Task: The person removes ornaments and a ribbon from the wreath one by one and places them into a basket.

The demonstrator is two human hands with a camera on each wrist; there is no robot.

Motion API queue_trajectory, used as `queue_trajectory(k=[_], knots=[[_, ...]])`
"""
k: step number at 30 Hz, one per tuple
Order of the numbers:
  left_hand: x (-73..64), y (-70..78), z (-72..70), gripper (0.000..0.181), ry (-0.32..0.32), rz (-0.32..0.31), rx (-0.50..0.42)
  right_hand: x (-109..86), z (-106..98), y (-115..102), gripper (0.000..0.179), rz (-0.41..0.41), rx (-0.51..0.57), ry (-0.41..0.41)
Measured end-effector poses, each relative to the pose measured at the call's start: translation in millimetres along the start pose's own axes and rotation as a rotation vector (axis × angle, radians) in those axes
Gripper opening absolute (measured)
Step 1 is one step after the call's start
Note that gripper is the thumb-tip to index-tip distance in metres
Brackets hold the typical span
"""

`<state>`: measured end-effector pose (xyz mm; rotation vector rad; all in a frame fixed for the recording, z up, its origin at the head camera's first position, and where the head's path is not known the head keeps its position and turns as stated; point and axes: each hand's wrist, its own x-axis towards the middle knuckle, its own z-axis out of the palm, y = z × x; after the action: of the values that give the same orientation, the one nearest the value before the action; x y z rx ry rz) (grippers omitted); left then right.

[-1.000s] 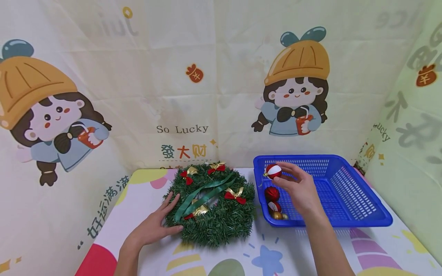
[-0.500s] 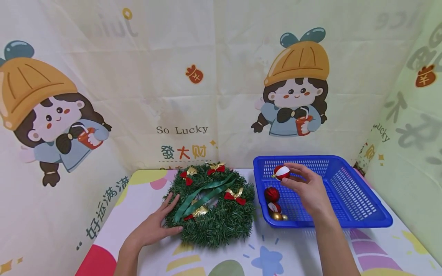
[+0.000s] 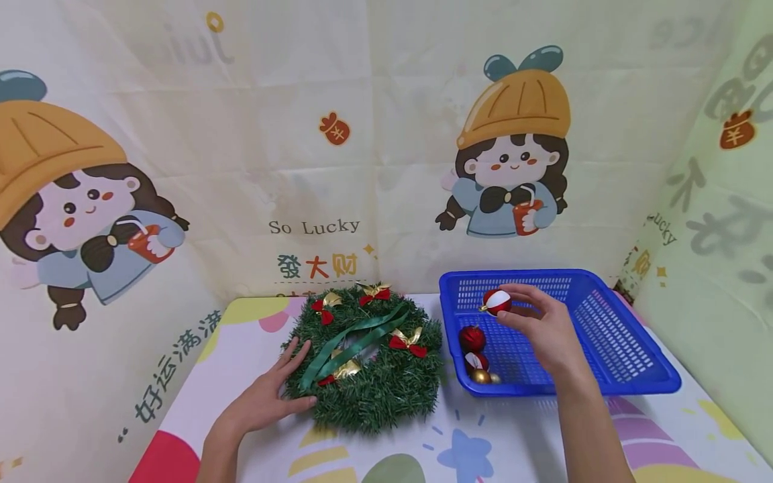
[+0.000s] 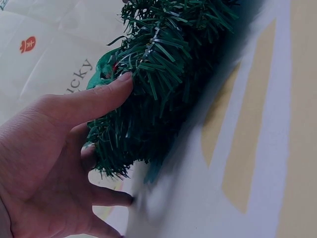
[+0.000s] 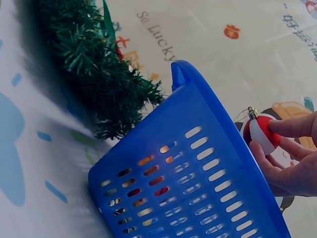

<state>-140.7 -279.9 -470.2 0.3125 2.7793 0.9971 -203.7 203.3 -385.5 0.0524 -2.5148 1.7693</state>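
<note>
My right hand pinches a red and white Christmas bauble between thumb and fingers, over the left part of a blue plastic basket. In the right wrist view the bauble shows its gold cap and a thin loop. A green Christmas wreath lies left of the basket, with several red and gold bows and a green ribbon. At the wreath's left edge rests my left hand, fingers spread. The left wrist view shows its thumb against the wreath's needles.
Inside the basket's left side sit a dark red bauble, a red and white one and a gold one. A patterned cloth covers the table. Printed curtains stand behind and at both sides.
My right hand has moved a little to the right with the bauble, farther over the basket. The left hand and the wreath hold their places.
</note>
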Motion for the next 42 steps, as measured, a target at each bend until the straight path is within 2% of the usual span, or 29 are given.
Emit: queue_trajectory(k=[18, 27, 42], knots=[[-0.1, -1.8, 1.1, 0.103, 0.011, 0.011, 0.004, -1.3, -7.4, 0.8, 0.057, 0.015, -0.059, -0.006], [1.7, -2.2, 1.4, 0.104, 0.002, -0.012, -0.005, -0.4, -7.5, 2.0, 0.056, -0.005, -0.073, -0.012], [-0.3, 0.0, 1.0, 0.103, 0.004, -0.013, -0.004, 0.5, -6.5, 3.2, 0.052, 0.004, -0.122, -0.044]])
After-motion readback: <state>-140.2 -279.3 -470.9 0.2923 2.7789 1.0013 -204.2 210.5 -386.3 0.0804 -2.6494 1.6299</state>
